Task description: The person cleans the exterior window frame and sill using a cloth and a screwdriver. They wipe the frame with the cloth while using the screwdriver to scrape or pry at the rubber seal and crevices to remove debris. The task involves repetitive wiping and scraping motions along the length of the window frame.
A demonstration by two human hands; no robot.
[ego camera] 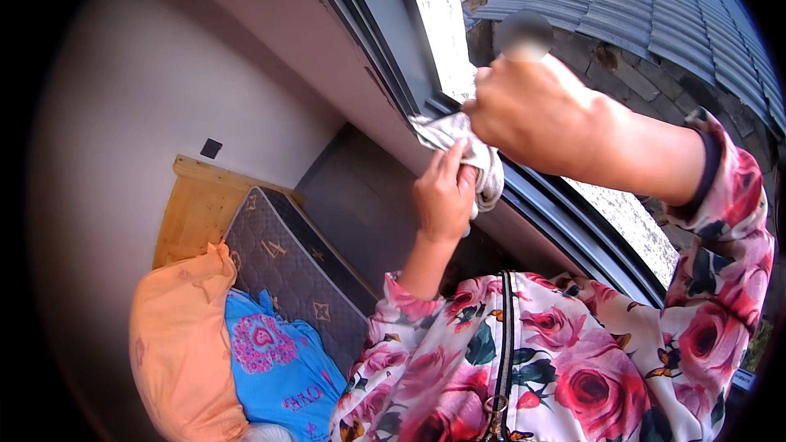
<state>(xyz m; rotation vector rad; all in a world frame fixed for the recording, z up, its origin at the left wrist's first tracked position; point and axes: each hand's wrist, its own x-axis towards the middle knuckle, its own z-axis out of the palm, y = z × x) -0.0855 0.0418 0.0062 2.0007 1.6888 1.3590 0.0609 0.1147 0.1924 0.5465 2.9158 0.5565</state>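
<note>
A pale, crumpled cloth (488, 172) lies bunched over the inner edge of a dark window frame (534, 193). My left hand (445, 196) grips it from below, thumb and fingers pressed into the folds. Above and to the right, my right hand (534, 101) is curled, its back towards me and its fingertips beside the upper part of the cloth. Its palm side is hidden, so whether it grips the cloth cannot be told. A round blurred patch covers the area just beyond its knuckles.
Outside are a corrugated roof (614, 0) and a block wall (638, 73). Indoors, a dark quilted mattress (288, 245) lies against a wooden headboard (190, 209). Orange bedding (184, 344) and blue printed fabric (276, 350) are piled on it. A black wall plate (211, 148) is above the headboard.
</note>
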